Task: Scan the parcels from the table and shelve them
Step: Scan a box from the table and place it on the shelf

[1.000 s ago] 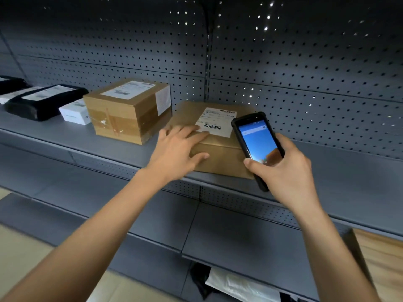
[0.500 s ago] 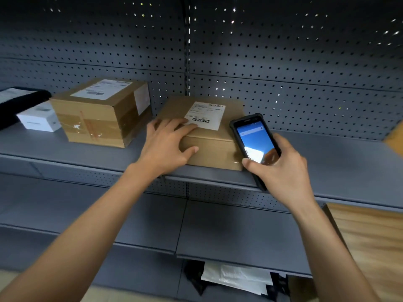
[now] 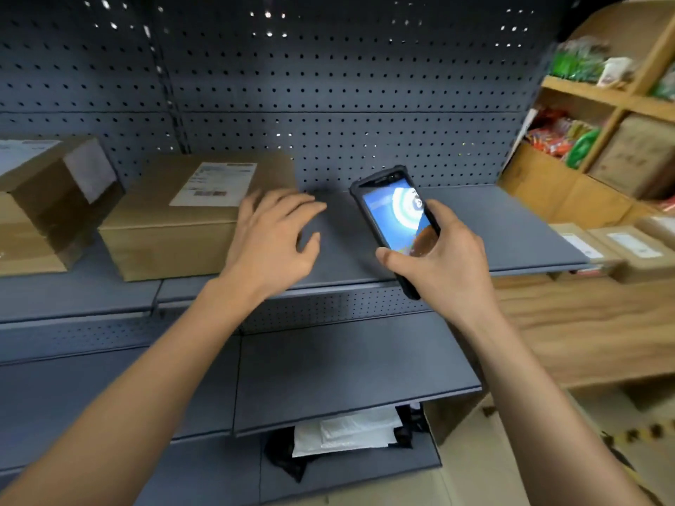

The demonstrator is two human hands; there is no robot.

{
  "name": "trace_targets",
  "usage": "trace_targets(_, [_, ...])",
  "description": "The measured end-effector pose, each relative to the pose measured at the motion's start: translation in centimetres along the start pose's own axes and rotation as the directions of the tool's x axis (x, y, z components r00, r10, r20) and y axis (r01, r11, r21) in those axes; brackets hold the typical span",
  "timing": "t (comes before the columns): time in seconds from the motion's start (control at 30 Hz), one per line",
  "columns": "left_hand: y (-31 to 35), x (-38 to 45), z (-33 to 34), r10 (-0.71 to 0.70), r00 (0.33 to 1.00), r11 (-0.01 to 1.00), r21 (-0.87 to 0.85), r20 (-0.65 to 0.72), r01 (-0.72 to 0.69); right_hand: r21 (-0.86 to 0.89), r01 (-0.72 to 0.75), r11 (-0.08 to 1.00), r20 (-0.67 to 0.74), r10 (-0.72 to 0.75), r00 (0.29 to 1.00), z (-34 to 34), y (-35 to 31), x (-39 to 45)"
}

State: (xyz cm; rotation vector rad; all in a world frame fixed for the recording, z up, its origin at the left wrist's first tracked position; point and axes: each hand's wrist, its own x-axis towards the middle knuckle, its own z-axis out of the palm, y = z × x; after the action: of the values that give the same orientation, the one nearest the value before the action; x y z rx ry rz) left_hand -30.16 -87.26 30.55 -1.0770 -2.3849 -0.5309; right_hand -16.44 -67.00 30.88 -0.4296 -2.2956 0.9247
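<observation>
A flat brown parcel (image 3: 175, 228) with a white label lies on the grey metal shelf (image 3: 475, 231). My left hand (image 3: 272, 242) hovers just right of it, fingers spread, holding nothing, over the parcel's right edge. My right hand (image 3: 438, 264) grips a black handheld scanner (image 3: 396, 220), screen lit and facing me, in front of the bare part of the shelf. A taller taped box (image 3: 47, 199) stands left of the flat parcel.
A wooden table (image 3: 584, 323) at the right carries several labelled brown parcels (image 3: 621, 246). Behind it a wooden rack (image 3: 599, 100) holds packaged goods. Lower grey shelves sit below; white and black bags (image 3: 343, 432) lie on the bottom one. A perforated back panel rises behind.
My view has swung to the right, bringing the wooden table and rack into sight. My left hand has come off the flat parcel and moved right. The scanner screen now shows a different picture.
</observation>
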Motion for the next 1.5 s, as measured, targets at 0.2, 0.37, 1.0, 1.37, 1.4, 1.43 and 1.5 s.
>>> trace_targets(0.2, [9.6,3.9,4.6,0.101,0.994,0.993,-0.07,0.052,-0.097,-0.019,-0.107,0.994,-0.084,0.105,0.991,-8.9,6.8,-1.7])
trace_targets(0.37, [20.3,6.8,9.2,0.189,0.974,0.977,-0.122,0.123,-0.175,0.003,-0.17,0.985,-0.16,0.169,0.973,-17.8,12.9,-4.1])
trace_targets(1.0, [55.5,11.3,24.0,0.531,0.801,0.839,-0.301,0.277,-0.453,-0.047,-0.472,0.88,-0.438,0.406,0.802,-42.6,32.6,-15.4])
trace_targets(1.37, [66.9,15.5,33.9,0.622,0.748,0.742,-0.481,0.232,-0.468,-0.131,-0.678,0.723,-0.55,0.517,0.656,-48.7,42.4,-14.6])
trace_targets(1.4, [67.8,16.1,35.0,0.628,0.746,0.731,-0.498,0.222,-0.467,-0.146,-0.69,0.709,-0.555,0.519,0.65,-49.2,43.6,-13.9])
trace_targets(1.43, [68.7,16.8,36.1,0.639,0.738,0.717,-0.514,0.216,-0.471,-0.165,-0.703,0.692,-0.562,0.519,0.644,-49.7,44.8,-13.1])
trace_targets(1.5, [70.5,18.5,38.1,0.656,0.72,0.7,-0.541,0.228,-0.466,-0.173,-0.733,0.658,-0.574,0.537,0.618,-50.9,46.9,-11.3])
